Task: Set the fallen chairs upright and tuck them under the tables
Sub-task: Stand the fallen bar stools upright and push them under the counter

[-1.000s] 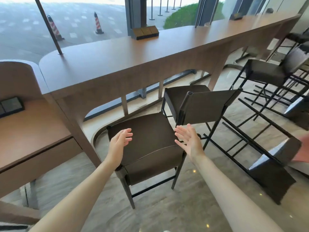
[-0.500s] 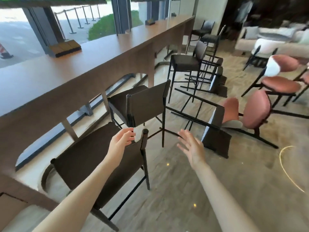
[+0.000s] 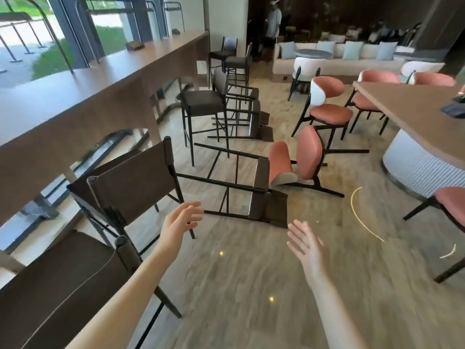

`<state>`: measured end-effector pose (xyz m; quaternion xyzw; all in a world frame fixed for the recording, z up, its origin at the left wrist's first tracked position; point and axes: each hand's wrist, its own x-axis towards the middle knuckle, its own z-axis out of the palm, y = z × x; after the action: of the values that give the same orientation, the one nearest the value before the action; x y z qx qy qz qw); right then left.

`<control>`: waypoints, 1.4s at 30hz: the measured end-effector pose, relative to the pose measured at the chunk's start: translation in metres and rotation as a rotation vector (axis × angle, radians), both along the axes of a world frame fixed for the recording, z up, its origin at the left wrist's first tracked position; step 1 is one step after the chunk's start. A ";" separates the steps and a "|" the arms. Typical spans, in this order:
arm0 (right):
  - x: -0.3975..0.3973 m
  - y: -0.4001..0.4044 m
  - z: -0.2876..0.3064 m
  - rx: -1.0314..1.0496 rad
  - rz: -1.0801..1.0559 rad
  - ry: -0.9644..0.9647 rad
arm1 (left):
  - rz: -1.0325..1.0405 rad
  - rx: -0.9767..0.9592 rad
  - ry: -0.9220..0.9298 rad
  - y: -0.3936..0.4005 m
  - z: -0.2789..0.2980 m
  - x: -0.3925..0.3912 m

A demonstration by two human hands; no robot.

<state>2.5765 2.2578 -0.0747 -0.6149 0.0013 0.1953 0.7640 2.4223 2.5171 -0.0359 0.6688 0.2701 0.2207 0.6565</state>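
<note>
Currently both hands are free: my left hand and right hand hover with fingers spread wide, holding nothing.

Landmark: the long window counter. The nearest fallen bar chair lies on its side on the floor, out from the counter, its legs pointing back toward the counter. My left hand is near its lower leg rail, not touching; my right hand is near its backrest.

Hazards, as judged:
- Lifting by one thin leg rail may let the frame swing and strike the pink chair fallen just beyond it, farther from the counter.
- The upright bar chair at the counter stands close by; a swinging leg may catch it.
- The polished floor may let the feet slide during tilting.

Count: two dark bar chairs fallen, the second farther along the counter; one pink chair fallen; five dark bar chairs upright along the counter.
</note>
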 end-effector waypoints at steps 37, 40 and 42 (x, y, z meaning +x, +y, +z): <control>0.357 0.050 -0.027 -0.044 -0.215 0.135 | -0.198 -0.195 0.099 0.025 -0.053 0.434; 0.396 0.069 -0.019 -0.015 -0.238 0.132 | -0.227 -0.191 0.052 0.048 -0.045 0.481; 0.417 0.079 -0.014 0.000 -0.246 0.137 | -0.243 -0.184 0.036 0.059 -0.040 0.506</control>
<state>2.9931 2.3371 -0.0885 -0.5956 0.1287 0.1418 0.7802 2.9279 2.5759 -0.0760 0.6376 0.2181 0.1019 0.7318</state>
